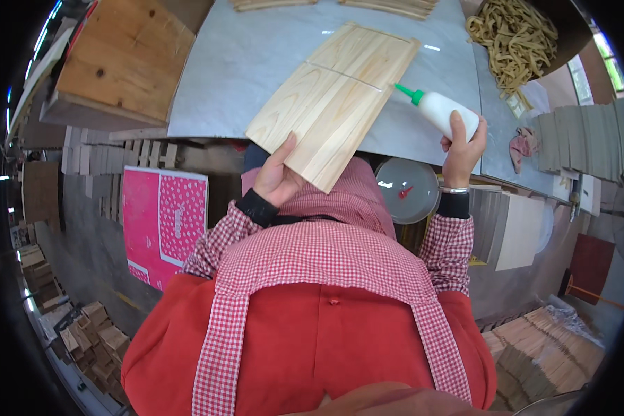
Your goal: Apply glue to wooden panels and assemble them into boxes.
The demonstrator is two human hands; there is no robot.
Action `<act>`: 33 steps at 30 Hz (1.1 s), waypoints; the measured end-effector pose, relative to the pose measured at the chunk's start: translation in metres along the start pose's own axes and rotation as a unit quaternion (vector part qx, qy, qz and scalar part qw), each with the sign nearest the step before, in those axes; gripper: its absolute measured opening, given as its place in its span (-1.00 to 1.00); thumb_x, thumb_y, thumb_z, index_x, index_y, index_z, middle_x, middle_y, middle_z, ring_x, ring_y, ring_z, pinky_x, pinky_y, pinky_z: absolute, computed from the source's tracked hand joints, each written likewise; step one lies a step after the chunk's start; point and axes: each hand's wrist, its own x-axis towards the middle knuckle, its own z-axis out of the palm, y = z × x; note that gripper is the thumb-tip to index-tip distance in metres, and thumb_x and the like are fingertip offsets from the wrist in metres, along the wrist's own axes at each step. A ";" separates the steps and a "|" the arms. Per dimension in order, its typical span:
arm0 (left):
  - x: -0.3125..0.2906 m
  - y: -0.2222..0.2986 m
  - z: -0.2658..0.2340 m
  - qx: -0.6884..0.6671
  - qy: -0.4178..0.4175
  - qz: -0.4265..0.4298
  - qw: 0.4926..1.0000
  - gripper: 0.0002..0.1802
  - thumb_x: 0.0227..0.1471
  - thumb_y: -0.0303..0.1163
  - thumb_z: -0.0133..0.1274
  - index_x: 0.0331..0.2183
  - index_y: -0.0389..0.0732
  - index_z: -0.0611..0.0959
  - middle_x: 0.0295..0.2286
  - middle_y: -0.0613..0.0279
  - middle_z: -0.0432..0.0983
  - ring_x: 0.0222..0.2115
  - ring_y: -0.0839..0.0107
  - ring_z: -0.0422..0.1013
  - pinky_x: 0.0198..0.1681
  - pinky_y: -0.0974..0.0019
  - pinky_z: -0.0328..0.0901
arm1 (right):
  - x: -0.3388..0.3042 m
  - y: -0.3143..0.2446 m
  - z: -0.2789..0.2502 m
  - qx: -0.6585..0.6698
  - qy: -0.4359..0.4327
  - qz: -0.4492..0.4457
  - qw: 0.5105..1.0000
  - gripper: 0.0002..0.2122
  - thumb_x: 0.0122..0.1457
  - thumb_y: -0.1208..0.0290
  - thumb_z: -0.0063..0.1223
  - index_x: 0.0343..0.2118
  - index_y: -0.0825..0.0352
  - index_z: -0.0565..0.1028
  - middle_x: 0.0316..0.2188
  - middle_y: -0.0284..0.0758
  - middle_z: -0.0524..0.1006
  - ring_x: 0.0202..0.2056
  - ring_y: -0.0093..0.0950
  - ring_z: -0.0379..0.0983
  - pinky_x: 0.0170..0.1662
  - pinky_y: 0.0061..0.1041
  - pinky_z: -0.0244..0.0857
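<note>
Nearest to you, below the work, is your checked apron. Your left hand pinches the near-left edge of the wooden board, thumb on the upper face; the other fingers are partly hidden beneath it. The board lies aslant before you, its near end projecting past the table edge above your lap and its far end over the table. Whether the far end rests on the surface cannot be told.

Your right hand is wrapped around the white squeeze bottle, which is tilted with its green nozzle toward the board's right edge, close to the end of the cross groove. Contact cannot be confirmed.

The step in hand appears to be applying the bottle's contents at that edge or groove. The next move calls for a steady board, an aligned nozzle and even pressure on the bottle.

Beside your right forearm stands a grey basin holding a small red item. To the left, a pink panel bears pale lettering and a small repeated pattern. No writing is legible on the bottle or board. Beyond lie the grey table and, at its far edge, wooden pieces.
</note>
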 end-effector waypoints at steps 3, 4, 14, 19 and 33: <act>-0.007 0.004 0.006 0.013 0.005 -0.005 1.000 -0.33 0.17 -0.18 -0.03 0.19 -0.22 0.12 0.12 0.02 0.21 0.13 0.14 0.20 0.17 0.02 0.16 | 0.023 0.010 0.007 0.070 0.063 0.023 0.995 -0.63 0.07 0.27 0.21 -0.19 0.41 0.36 -0.43 -0.31 0.45 -0.57 -0.63 0.37 -0.66 -0.71 0.24; -0.007 0.004 0.005 0.012 0.013 -0.002 1.000 -0.32 0.17 -0.17 -0.04 0.19 -0.22 0.12 0.12 0.02 0.21 0.13 0.13 0.19 0.18 0.01 0.16 | 0.034 0.014 0.011 0.063 0.083 0.023 0.994 -0.62 0.06 0.26 0.21 -0.21 0.42 0.36 -0.43 -0.30 0.46 -0.58 -0.61 0.37 -0.67 -0.68 0.25; -0.007 0.001 0.007 0.018 0.037 0.000 0.999 -0.31 0.18 -0.12 -0.07 0.20 -0.23 0.10 0.13 0.00 0.19 0.14 0.11 0.19 0.18 0.01 0.14 | 0.109 0.032 0.027 -0.046 0.119 0.001 0.992 -0.56 0.00 0.20 0.26 -0.28 0.49 0.39 -0.44 -0.25 0.48 -0.58 -0.53 0.42 -0.67 -0.56 0.29; -0.011 0.001 0.001 0.026 0.045 0.010 0.999 -0.32 0.19 -0.12 -0.08 0.20 -0.23 0.11 0.13 0.00 0.20 0.14 0.11 0.18 0.18 0.00 0.14 | 0.085 0.026 0.017 -0.054 0.069 0.015 0.996 -0.58 0.01 0.21 0.26 -0.27 0.48 0.39 -0.46 -0.27 0.48 -0.58 -0.56 0.41 -0.67 -0.58 0.28; 0.005 0.004 -0.021 -0.009 -0.031 0.021 0.999 -0.37 0.22 -0.17 -0.13 0.19 -0.25 0.11 0.13 -0.02 0.20 0.14 0.11 0.19 0.17 0.00 0.17 | -0.067 -0.033 0.008 -0.029 -0.099 0.022 0.994 -0.66 0.06 0.29 0.22 -0.24 0.42 0.39 -0.49 -0.37 0.45 -0.60 -0.68 0.32 -0.65 -0.69 0.18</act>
